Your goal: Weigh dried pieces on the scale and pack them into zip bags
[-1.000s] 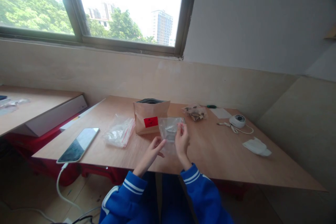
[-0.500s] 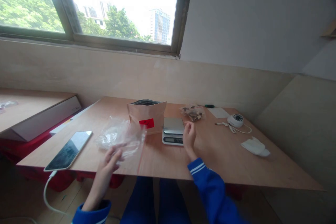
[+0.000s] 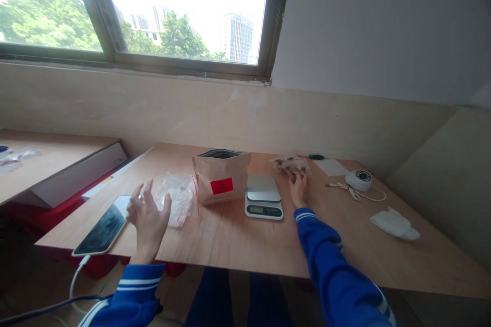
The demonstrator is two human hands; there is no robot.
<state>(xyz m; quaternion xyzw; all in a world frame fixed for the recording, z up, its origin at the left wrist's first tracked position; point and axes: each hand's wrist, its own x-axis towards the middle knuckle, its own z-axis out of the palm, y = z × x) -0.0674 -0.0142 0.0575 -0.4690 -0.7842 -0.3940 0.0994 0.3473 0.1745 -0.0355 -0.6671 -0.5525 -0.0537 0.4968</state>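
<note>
My left hand (image 3: 149, 222) is raised over the front left of the table with its fingers spread and nothing in them. Just beyond it lies a crumpled heap of clear zip bags (image 3: 178, 202). At the back right, my right hand (image 3: 298, 191) has its fingers curled onto the near edge of a clear zip bag of brown dried pieces (image 3: 288, 163); the fingertips are partly hidden. Between the hands, a tan stand-up pouch (image 3: 205, 184) with a red label stands upright, its top open. A white digital scale (image 3: 264, 195) sits right of it, its steel plate bare.
A phone (image 3: 103, 227) with a white cable lies at the left table edge. On the right are a white dome camera (image 3: 358, 180) with cables, a white paper (image 3: 330, 167), a green-handled tool (image 3: 316, 157) and a crumpled white cloth or glove (image 3: 395, 223).
My left hand has let go of a clear zip bag, which now rests by the pouch, and has lifted open. My right hand has moved from beside the scale to the bag of brown pieces.
</note>
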